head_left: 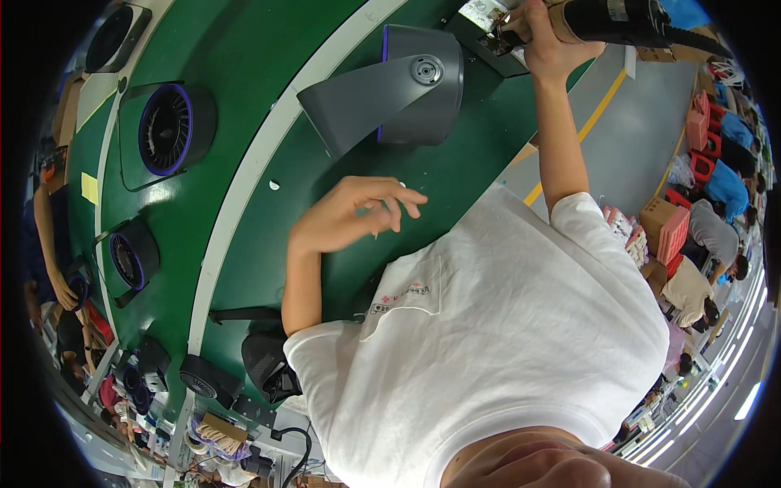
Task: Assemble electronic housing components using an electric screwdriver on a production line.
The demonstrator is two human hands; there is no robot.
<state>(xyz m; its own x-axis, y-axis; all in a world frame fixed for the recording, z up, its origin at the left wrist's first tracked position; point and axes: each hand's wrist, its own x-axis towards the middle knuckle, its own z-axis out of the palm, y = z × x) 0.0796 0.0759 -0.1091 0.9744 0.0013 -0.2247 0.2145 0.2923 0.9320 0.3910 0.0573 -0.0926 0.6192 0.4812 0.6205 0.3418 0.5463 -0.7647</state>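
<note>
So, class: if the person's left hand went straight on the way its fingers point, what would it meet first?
The left hand points toward the right arm; only bare green table lies between, though depth is unclear.

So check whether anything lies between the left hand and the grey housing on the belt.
Nothing visible does. The left hand hovers with fingers curled over bare green belt, and the grey housing sits just beyond it. The right hand grips a black tool farther off.

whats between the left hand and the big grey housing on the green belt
In the head view only bare green belt lies between the left hand and the grey housing; the hand is apart from the housing.
</note>
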